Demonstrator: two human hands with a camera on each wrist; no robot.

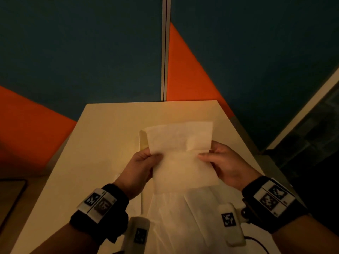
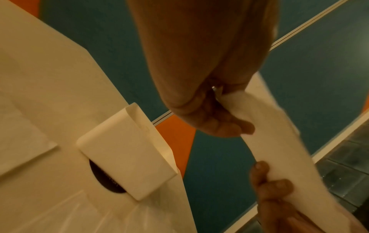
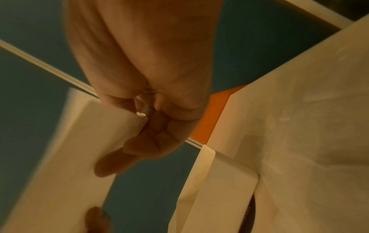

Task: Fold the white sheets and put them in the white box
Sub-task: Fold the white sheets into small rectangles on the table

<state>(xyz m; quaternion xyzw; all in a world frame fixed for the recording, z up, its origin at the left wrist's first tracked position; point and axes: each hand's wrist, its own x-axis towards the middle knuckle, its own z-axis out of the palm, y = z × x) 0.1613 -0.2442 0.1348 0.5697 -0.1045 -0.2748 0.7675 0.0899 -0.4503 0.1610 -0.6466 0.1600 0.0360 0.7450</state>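
A white sheet (image 1: 181, 162) hangs in the air above the table, held between both hands, with a crease running across it. My left hand (image 1: 152, 158) pinches its left edge with the thumb on top. My right hand (image 1: 205, 157) pinches the right edge. In the left wrist view the left hand (image 2: 225, 126) grips the sheet (image 2: 279, 141). The right wrist view shows the right hand (image 3: 139, 141) on the sheet (image 3: 69, 157). The white box (image 2: 123, 157) stands on the table with its flap up. In the head view only the box's left edge (image 1: 143, 142) shows behind the sheet.
More white sheets (image 1: 174, 222) lie spread on the beige table (image 1: 102, 143) near the front edge, under my wrists. A dark oval mark (image 2: 103, 178) shows beside the box. A dark flat object (image 1: 11, 195) sits at the far left. Blue and orange partitions (image 1: 183, 70) stand behind the table.
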